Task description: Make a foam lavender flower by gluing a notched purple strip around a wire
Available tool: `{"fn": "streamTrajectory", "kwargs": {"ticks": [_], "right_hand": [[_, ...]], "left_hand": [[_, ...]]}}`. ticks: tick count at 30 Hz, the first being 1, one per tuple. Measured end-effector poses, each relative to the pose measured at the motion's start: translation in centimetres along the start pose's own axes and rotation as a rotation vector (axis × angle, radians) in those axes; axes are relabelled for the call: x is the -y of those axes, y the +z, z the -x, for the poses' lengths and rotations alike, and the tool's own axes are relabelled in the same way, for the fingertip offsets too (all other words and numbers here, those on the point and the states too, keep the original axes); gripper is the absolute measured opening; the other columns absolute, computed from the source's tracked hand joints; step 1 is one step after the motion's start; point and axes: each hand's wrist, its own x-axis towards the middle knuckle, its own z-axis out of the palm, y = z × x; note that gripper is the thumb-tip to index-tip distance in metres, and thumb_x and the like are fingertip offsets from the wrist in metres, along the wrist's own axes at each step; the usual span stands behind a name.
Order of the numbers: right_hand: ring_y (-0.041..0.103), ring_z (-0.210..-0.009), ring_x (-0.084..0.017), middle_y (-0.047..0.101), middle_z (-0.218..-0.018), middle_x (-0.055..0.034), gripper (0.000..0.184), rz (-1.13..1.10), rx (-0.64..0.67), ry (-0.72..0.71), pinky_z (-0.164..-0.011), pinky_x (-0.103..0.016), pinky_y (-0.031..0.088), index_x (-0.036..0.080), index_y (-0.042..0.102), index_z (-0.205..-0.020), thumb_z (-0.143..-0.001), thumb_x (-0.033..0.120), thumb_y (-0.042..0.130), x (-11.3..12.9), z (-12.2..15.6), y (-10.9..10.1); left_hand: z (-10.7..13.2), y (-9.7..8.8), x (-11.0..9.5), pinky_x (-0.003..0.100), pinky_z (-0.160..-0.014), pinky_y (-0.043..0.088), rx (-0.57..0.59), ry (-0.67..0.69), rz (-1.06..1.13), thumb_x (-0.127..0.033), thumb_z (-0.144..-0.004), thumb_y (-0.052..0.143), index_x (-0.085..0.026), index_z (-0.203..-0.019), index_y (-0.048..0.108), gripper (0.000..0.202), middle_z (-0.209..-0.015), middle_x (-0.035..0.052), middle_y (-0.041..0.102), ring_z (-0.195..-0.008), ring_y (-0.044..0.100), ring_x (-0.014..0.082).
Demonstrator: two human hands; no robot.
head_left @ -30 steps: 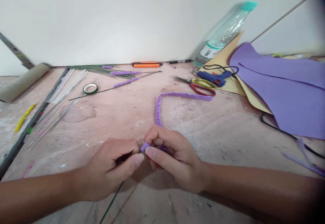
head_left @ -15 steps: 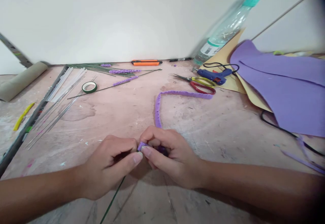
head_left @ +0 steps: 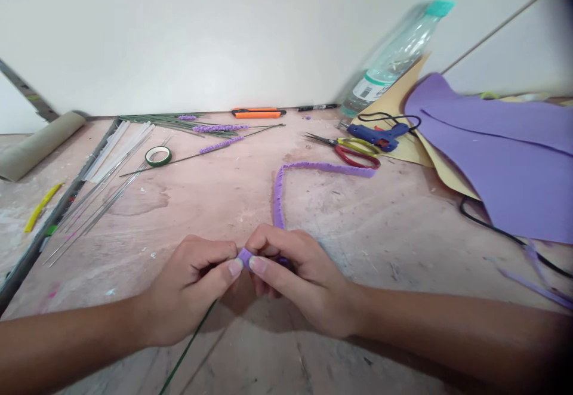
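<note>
A fringed purple foam strip point(head_left: 278, 198) runs from my right hand point(head_left: 301, 275) over the table and bends to the right. My right thumb and forefinger pinch its near end, a small purple bit showing between the two hands. Against that bit my left hand point(head_left: 199, 281) is closed, its thumb tip at the left edge. From beneath the left hand a thin green wire stem point(head_left: 190, 342) slants down toward me. Its upper end is hidden by the fingers. How the strip meets the stem cannot be seen.
Scissors point(head_left: 358, 153), a blue glue gun point(head_left: 380, 135) and a bottle point(head_left: 380, 76) stand beyond the strip. Purple sheets point(head_left: 501, 162) lie at right. Green tape point(head_left: 158, 156), bare wires point(head_left: 107, 198), finished purple sprigs point(head_left: 221, 143) and an orange cutter point(head_left: 258, 113) lie further back.
My left thumb has shifted slightly left and up, so more of the purple bit shows. The stem's lower end has swung to the left. My right hand keeps its pinch.
</note>
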Motion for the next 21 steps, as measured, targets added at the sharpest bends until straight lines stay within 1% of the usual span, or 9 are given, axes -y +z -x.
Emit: {"fn": "streamTrajectory", "kwargs": {"ticks": [4,8,12,16,19,21], "right_hand": [[0.049,-0.054,-0.007,0.059,-0.063,0.0038,0.018,0.025,0.005,-0.015,-0.052,-0.019,0.037,0.017,0.056,-0.084,-0.1,0.025,0.051,0.02,0.01,0.07],[0.052,-0.054,-0.007,0.063,-0.065,0.0028,0.016,0.024,0.031,-0.027,-0.052,-0.018,0.039,0.017,0.056,-0.086,-0.099,0.023,0.051,-0.01,0.0,0.16],[0.055,-0.056,-0.007,0.063,-0.066,0.0023,0.015,0.037,0.015,-0.026,-0.055,-0.018,0.042,0.016,0.058,-0.087,-0.099,0.023,0.053,0.06,0.06,0.21],[0.056,-0.056,-0.008,0.064,-0.065,0.0015,0.015,0.06,0.0,-0.006,-0.054,-0.019,0.042,0.016,0.058,-0.087,-0.099,0.023,0.053,0.17,0.11,0.2],[0.051,-0.054,-0.007,0.06,-0.062,0.0034,0.017,0.092,-0.026,-0.047,-0.052,-0.019,0.038,0.016,0.058,-0.084,-0.098,0.023,0.054,0.26,0.18,0.17],[0.046,-0.05,-0.006,0.055,-0.059,0.0052,0.017,0.111,-0.062,-0.061,-0.049,-0.019,0.034,0.016,0.058,-0.082,-0.097,0.022,0.054,0.31,0.23,0.14]], "left_hand": [[-0.03,-0.01,0.13,0.018,-0.05,0.028,-0.007,-0.038,0.021,-0.023,-0.098,0.048,-0.016,-0.061,0.05,0.037,-0.054,-0.007,0.042,-0.051,0.037,0.0056],[-0.03,0.01,0.14,0.019,-0.049,0.029,0.0,-0.11,0.077,-0.026,-0.096,0.048,-0.016,-0.06,0.052,0.038,-0.052,-0.0062,0.044,-0.049,0.037,0.0064],[-0.06,0.03,0.02,0.02,-0.047,0.028,-0.019,-0.168,0.13,-0.026,-0.094,0.049,-0.016,-0.058,0.053,0.037,-0.049,-0.0061,0.044,-0.046,0.036,0.0065],[-0.04,-0.01,0.02,0.021,-0.046,0.027,-0.045,-0.157,0.121,-0.025,-0.092,0.048,-0.016,-0.057,0.053,0.036,-0.049,-0.0057,0.046,-0.046,0.037,0.0065],[0.09,-0.04,0.08,0.021,-0.047,0.029,-0.037,-0.144,0.095,-0.025,-0.094,0.049,-0.016,-0.059,0.054,0.037,-0.05,-0.0056,0.047,-0.047,0.039,0.0067],[0.18,-0.03,0.08,0.02,-0.049,0.031,-0.07,-0.136,0.08,-0.027,-0.097,0.05,-0.016,-0.061,0.056,0.038,-0.052,-0.0048,0.05,-0.049,0.043,0.0072]]}}
